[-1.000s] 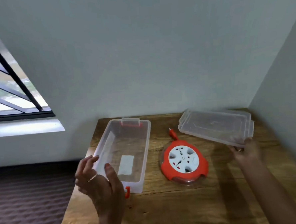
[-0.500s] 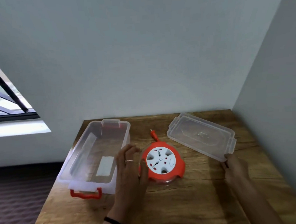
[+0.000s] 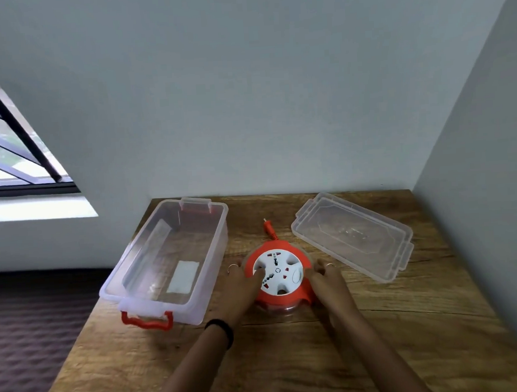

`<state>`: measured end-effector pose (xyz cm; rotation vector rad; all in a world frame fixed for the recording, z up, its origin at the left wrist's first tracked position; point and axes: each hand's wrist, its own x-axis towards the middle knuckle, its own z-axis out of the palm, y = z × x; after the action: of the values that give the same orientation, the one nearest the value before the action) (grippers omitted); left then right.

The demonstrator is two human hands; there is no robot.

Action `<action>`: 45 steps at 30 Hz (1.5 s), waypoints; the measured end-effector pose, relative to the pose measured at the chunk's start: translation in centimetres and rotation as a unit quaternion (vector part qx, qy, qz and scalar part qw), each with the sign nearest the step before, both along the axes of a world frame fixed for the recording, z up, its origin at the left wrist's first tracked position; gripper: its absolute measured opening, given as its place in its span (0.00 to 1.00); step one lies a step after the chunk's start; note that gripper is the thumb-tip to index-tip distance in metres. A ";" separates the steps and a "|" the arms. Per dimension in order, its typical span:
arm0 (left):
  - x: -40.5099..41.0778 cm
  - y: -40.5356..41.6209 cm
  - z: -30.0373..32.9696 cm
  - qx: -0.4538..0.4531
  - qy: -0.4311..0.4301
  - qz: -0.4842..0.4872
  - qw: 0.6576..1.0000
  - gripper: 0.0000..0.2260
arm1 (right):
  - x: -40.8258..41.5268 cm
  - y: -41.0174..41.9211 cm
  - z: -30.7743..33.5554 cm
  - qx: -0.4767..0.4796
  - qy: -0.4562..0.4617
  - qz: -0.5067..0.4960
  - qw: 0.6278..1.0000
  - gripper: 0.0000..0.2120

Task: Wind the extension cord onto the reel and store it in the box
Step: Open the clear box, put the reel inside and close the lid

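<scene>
the orange cord reel [image 3: 278, 275] sits on the wooden table [image 3: 395, 333] between the clear storage box [image 3: 140, 263] and its lid [image 3: 352, 235], its plug [image 3: 269, 227] poking out behind. the left hand [image 3: 243, 290] and right hand [image 3: 329, 282] clasp its sides, likely to lift it into the open box.

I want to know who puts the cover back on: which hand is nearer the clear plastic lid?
Right. The right hand grips the right side of the orange reel, beside the clear plastic lid; the left hand grips the reel's far side, by the clear box.
</scene>
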<state>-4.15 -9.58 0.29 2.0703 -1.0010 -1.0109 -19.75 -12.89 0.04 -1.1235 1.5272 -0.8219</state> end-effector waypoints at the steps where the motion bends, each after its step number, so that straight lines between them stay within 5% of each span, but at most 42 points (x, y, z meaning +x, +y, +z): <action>1: -0.1 -0.1 0.0 0.007 -0.007 0.005 1.000 0.25 | 0.3 -0.2 0.2 0.019 -0.010 0.014 1.000 0.13; 14: -1.3 -0.2 4.4 -0.082 -0.069 -0.077 0.991 0.22 | -0.7 -2.7 3.2 0.054 -0.083 -0.049 0.994 0.18; 21: 0.8 0.2 9.3 -0.219 -0.099 -0.033 0.970 0.24 | 2.4 -2.6 7.4 0.008 -0.188 -0.047 0.981 0.10; 25: 5.4 0.9 11.0 -0.258 -0.035 0.033 0.965 0.16 | 5.8 -1.9 9.5 0.008 -0.229 0.010 0.973 0.07; 34: 17.2 2.9 10.4 -0.220 0.110 0.143 0.959 0.21 | 14.7 0.1 10.2 0.038 -0.247 0.175 0.952 0.09; 41: 21.0 2.3 10.2 -0.174 0.054 0.092 0.979 0.22 | 18.9 1.9 9.9 0.077 -0.243 0.165 0.953 0.16; 45: 22.0 1.4 10.6 -0.162 0.027 0.029 0.986 0.15 | 19.9 2.6 10.1 0.112 -0.262 0.132 0.949 0.17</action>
<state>17.84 -8.18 10.85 1.7865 -0.9984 -0.8094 0.12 -10.24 10.16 -0.8299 0.9726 -0.6730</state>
